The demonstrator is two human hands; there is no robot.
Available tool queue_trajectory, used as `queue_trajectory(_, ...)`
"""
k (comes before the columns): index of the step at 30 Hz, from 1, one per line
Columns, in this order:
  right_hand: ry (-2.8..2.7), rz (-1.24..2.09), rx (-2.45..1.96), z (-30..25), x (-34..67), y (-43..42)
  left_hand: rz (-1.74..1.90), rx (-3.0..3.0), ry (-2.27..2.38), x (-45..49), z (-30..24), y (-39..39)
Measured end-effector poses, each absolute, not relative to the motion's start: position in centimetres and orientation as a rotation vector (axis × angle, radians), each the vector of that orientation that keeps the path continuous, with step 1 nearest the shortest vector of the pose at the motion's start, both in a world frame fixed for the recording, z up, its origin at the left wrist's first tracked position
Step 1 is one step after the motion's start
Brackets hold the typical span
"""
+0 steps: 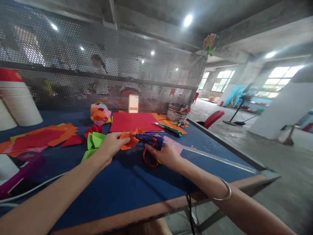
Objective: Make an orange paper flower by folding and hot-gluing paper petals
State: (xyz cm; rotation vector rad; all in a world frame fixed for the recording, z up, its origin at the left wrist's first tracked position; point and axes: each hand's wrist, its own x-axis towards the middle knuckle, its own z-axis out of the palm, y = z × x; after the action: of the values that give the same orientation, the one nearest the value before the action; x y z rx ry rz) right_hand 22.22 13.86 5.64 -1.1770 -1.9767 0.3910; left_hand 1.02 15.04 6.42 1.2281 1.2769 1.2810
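Observation:
My left hand (112, 145) pinches a folded orange paper piece (129, 143) above the blue table. In my right hand (167, 153) is a blue hot glue gun (153, 139), its nozzle pointing left and touching or nearly touching the orange paper. A long clear glue stick (215, 157) sticks out of the gun's back end to the right. Below the gun, red-handled scissors (149, 159) lie partly hidden by my right hand. Folded green paper pieces (94, 143) rest just left of my left hand, beside red folded ones (91, 130).
Red paper sheets (134, 121), a green-black utility knife (171, 129), a woven basket (178, 112) and a multicoloured paper ball (100, 113) stand toward the back. Orange and red sheets (41, 135), paper cups (23, 104) and a purple object (24, 173) are left. A perforated metal panel (146, 71) borders the table.

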Motion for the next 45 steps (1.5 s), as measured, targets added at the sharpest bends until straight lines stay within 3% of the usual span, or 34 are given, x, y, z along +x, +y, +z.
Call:
queue_trajectory(21,-1.962,0.416,-1.181,5.7,22.3,14.1,1.359,1.11,1.254,1.1,7.6,14.6)
queue_trajectory(25,-1.819,0.573,-1.166,6.0,22.3,14.5,1.345,1.079,1.228,1.3,8.0,14.3)
queue_trajectory(35,-1.514,1.321,-1.025,6.4,22.0,14.2,0.981,1.193,1.011,3.0,7.9,12.7)
queue_trajectory(45,-1.561,1.397,-0.948,6.9,21.7,13.8,0.892,1.24,1.033,3.4,7.7,12.7)
